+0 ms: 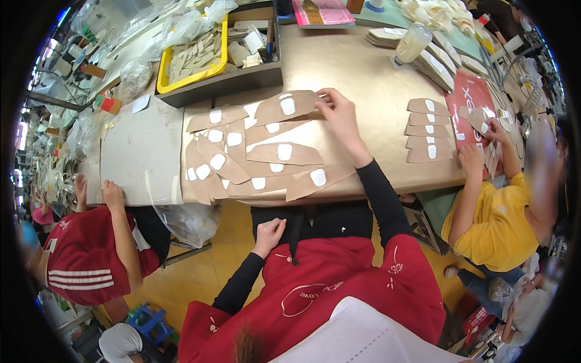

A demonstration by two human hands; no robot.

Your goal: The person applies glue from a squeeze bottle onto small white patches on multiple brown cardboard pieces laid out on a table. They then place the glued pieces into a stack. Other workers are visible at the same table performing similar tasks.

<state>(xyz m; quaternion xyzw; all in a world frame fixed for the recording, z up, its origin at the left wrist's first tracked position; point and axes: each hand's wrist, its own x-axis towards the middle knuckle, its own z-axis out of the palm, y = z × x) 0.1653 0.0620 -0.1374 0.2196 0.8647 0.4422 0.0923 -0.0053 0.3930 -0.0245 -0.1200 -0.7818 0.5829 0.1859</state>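
My right hand (339,115) reaches out over the brown-covered table (363,78) and pinches the edge of a tan shaped piece with a white patch (287,107). That piece lies at the far end of an overlapping spread of similar tan pieces (254,160), each with a white patch. My left hand (269,235) rests below the table edge against my lap, fingers curled, with nothing in it. I wear black sleeves and a red apron.
A person in yellow (493,218) on my right handles a stack of tan pieces (428,130) beside a red sheet (472,100). A person in red (91,254) sits on my left. A yellow tray (193,54) in a dark box and a plastic bottle (413,42) stand farther back.
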